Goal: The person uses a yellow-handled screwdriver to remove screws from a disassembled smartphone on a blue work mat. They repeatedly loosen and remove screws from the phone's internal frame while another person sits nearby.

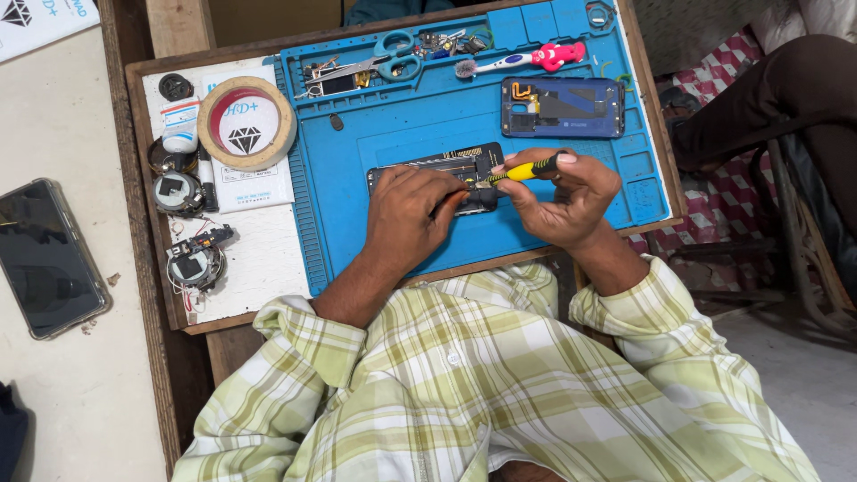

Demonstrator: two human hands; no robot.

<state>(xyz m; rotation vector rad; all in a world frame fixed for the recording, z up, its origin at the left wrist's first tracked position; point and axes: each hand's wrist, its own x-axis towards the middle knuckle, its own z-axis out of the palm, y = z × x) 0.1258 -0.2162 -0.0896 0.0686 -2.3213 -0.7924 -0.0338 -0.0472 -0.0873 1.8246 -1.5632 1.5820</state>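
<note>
An opened phone (446, 166) with its circuit board showing lies on a blue repair mat (375, 125). My left hand (406, 210) rests on the phone's near half and presses it down. My right hand (567, 192) grips a yellow and black screwdriver (527, 170), whose tip points left onto the board near the phone's right end. Both of my sleeves are pale green plaid.
At the mat's far right lies a blue phone frame (562, 107). Scissors (379, 62), small parts and a toothbrush (527, 61) sit along the far edge. A tape roll (245, 123), a small bottle (180, 128) and round parts (183, 192) stand at left. A dark phone (45, 259) lies on the left counter.
</note>
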